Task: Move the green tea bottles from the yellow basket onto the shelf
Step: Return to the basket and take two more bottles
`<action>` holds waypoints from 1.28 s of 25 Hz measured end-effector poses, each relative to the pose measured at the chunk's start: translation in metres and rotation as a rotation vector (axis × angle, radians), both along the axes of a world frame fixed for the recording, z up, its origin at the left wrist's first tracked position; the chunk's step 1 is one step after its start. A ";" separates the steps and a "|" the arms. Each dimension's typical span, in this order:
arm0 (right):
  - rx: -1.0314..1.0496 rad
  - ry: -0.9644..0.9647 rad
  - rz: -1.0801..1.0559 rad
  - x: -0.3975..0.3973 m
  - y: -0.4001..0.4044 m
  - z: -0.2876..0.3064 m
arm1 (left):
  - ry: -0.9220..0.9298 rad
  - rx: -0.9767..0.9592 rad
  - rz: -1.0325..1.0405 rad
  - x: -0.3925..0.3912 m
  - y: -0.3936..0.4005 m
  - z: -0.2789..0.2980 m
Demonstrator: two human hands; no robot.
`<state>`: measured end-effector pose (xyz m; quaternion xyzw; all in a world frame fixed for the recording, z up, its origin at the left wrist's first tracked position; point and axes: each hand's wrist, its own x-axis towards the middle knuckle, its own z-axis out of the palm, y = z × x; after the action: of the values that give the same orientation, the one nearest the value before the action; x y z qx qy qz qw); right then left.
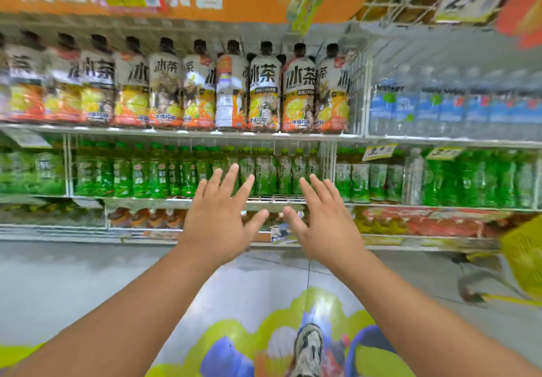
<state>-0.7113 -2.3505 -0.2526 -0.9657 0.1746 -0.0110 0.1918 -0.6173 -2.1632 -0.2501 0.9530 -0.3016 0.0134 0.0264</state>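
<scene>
The green tea bottles (272,171) are seen standing upright in a packed row on the white wire shelf (264,199), behind its low front rail; more green bottles are ranged to either side of them, parted by wire dividers. The left hand (218,218) and the right hand (324,221) are held out side by side in front of that row, palms turned away, fingers spread wide and nothing gripped in either; whether the fingertips touch the bottles cannot be told, since the view is blurred. The yellow basket (523,262) is seen at the far right edge, low and well apart from both hands, cut off by the frame; its contents cannot be made out. On the tier above, iced tea bottles (265,92) with black caps are lined up, with water bottles (440,107) to their right; yellow price tags (378,152) are clipped to the shelf edge. Below, a grey floor with a bright floor sticker (316,312) is shown, and one shoe (308,347) is planted on it.
</scene>
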 end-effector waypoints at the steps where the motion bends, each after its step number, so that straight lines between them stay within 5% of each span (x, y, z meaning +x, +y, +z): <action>1: 0.029 -0.013 -0.006 -0.015 0.007 0.019 | 0.006 -0.016 0.004 -0.014 0.007 0.017; 12: -0.110 -0.073 0.012 -0.155 0.065 0.174 | 0.019 -0.070 0.020 -0.158 0.057 0.167; 21: -0.038 -0.116 0.008 -0.224 0.047 0.214 | 0.013 -0.133 0.024 -0.206 0.039 0.217; 32: -0.049 -0.199 -0.334 -0.324 -0.063 0.238 | 0.024 -0.134 -0.319 -0.256 -0.099 0.245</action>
<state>-1.0349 -2.4132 -0.0146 -0.9219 0.3122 -0.1422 0.1801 -0.8734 -2.2619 -0.0051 0.8893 -0.4470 0.0177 0.0955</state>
